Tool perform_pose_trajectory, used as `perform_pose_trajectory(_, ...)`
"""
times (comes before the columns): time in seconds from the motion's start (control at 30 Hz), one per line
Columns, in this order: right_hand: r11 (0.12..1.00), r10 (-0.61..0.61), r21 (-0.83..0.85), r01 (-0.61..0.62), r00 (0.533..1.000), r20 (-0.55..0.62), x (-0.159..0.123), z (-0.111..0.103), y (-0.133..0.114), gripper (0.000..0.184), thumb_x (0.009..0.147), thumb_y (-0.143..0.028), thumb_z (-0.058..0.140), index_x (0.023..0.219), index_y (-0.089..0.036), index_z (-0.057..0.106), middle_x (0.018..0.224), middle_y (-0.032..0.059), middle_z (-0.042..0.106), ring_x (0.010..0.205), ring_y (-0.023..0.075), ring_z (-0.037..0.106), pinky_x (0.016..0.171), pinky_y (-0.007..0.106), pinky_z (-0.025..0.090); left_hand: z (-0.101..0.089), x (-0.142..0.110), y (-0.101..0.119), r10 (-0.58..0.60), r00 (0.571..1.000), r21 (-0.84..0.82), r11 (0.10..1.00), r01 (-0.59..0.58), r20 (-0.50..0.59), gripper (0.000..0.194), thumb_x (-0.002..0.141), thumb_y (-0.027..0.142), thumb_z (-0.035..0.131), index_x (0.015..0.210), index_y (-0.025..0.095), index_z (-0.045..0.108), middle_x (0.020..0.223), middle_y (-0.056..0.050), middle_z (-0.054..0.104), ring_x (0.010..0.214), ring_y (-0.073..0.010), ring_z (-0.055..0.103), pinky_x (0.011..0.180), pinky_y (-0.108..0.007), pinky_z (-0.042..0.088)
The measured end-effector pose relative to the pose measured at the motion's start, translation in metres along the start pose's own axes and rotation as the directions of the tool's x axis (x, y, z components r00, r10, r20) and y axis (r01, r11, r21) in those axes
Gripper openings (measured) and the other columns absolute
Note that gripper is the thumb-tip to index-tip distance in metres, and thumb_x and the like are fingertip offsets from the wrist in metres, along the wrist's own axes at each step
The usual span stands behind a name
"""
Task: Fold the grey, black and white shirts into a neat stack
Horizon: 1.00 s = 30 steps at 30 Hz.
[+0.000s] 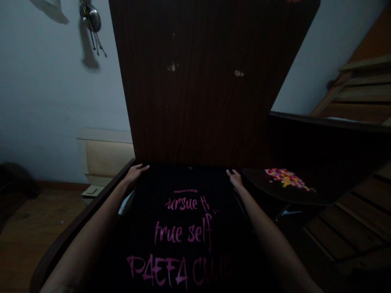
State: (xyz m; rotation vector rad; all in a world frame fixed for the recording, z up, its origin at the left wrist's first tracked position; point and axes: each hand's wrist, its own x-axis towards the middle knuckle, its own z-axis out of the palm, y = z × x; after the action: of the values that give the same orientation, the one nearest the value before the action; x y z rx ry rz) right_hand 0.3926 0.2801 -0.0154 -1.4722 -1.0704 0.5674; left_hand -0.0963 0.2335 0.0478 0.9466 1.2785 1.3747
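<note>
A black T-shirt (183, 219) is spread out in front of me, its pink-purple lettering facing up and a small neck label at the far edge. My left hand (134, 174) grips the shirt's far left corner, thumb and finger along the edge. At the far right corner my right hand (235, 179) pinches the cloth in the same way. Both forearms reach forward along the shirt's sides. The shirt's near part fades into shadow, and most of the surface beneath it is hidden.
A dark wooden panel (198, 101) with chipped spots rises just beyond the shirt. A dark curved rail (88, 215) runs along the left. Colourful petal-like bits (287, 178) lie on a dark surface at right. Wooden slats (363, 93) stand at far right.
</note>
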Motion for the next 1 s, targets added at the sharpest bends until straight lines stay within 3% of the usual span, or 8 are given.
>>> perform_pose_trajectory(0.13,0.999,0.033,-0.030,-0.034,0.999,-0.021,-0.001,0.000,0.001,0.058,0.075,-0.049,0.069,0.123,-0.016,0.064,0.122,0.0144,0.067,0.118,0.0277,0.060,0.097,0.036,0.049,0.007,-0.004,0.004,0.035,0.998,0.035,0.999,-0.036,0.043,0.042,0.052,0.033,0.087,0.085,0.014,0.069,0.078,-0.006,0.073,0.067,-0.0189,0.069,0.062,-0.028,0.056)
perform_pose_trajectory(0.3,0.998,0.027,-0.053,-0.029,0.999,-0.033,-0.003,-0.001,-0.002,0.045,0.073,-0.047,0.070,0.107,-0.017,0.070,0.111,0.0133,0.071,0.111,0.0265,0.063,0.091,0.032,0.050,0.012,-0.012,0.010,0.144,0.985,0.142,0.981,-0.130,-0.098,0.037,0.048,0.035,0.086,0.065,0.016,0.060,0.060,0.001,0.064,0.051,-0.0122,0.059,0.047,-0.020,0.045)
perform_pose_trajectory(0.5,0.996,0.026,-0.081,-0.029,0.999,-0.039,-0.004,-0.004,-0.011,0.033,0.066,-0.048,0.066,0.078,-0.017,0.068,0.082,0.0088,0.072,0.084,0.0252,0.067,0.071,0.031,0.050,0.017,-0.014,0.010,0.182,0.964,0.281,0.952,-0.123,-0.195,0.038,0.046,0.039,0.085,0.066,0.016,0.061,0.063,-0.001,0.066,0.054,-0.0154,0.059,0.047,-0.023,0.044)
perform_pose_trajectory(0.73,0.975,-0.099,-0.210,0.079,0.991,-0.088,-0.013,-0.008,-0.037,0.040,0.057,-0.056,0.066,0.067,-0.018,0.065,0.065,0.0034,0.064,0.064,0.0194,0.058,0.057,0.027,0.038,0.019,-0.006,0.007,0.243,0.954,0.406,0.901,-0.155,-0.177,0.038,0.058,0.049,0.074,0.072,0.015,0.069,0.068,-0.005,0.070,0.070,-0.0216,0.065,0.057,-0.026,0.048)
perform_pose_trajectory(1.0,0.888,-0.309,-0.326,0.325,0.946,0.101,-0.041,-0.009,-0.082,0.049,0.071,-0.064,0.056,0.056,-0.018,0.063,0.056,0.0040,0.061,0.058,0.0182,0.055,0.056,0.027,0.033,0.030,-0.015,0.014,0.425,0.905,0.630,0.703,-0.331,0.000,0.039,0.067,0.050,0.068,0.088,0.018,0.072,0.092,-0.008,0.075,0.089,-0.0260,0.067,0.079,-0.032,0.051)
